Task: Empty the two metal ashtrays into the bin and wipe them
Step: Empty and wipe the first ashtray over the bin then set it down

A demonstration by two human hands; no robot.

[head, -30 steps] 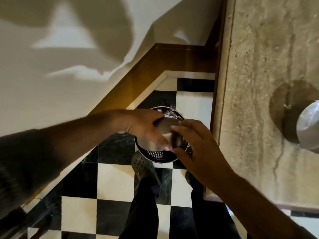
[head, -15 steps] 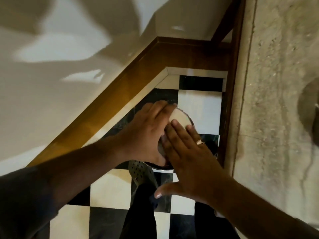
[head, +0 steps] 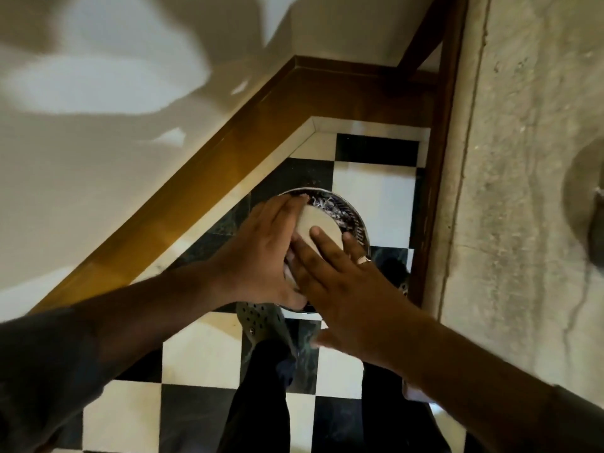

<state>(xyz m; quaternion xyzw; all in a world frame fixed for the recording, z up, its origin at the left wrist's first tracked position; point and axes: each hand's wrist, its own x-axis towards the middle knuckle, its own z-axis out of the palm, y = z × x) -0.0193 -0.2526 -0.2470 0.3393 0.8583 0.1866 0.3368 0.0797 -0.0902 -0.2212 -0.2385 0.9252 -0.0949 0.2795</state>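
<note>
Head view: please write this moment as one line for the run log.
stage: emptying | left hand: holds ashtray upturned over bin | right hand: flat on ashtray | wiping: not yet

Dim, warm indoor light. Large soft-edged shadows and bright patches on cream wall point(head: 98, 132) above left hand point(head: 261, 253). Amber sheen on brown wooden skirting point(head: 209, 165) left of that hand. Pale round metal ashtray point(head: 318, 227) between hands catches light. Right hand point(head: 349, 289) motion-blurred at thumb. Wide-angle bending toward frame edges; forearms dark, soft.
</note>
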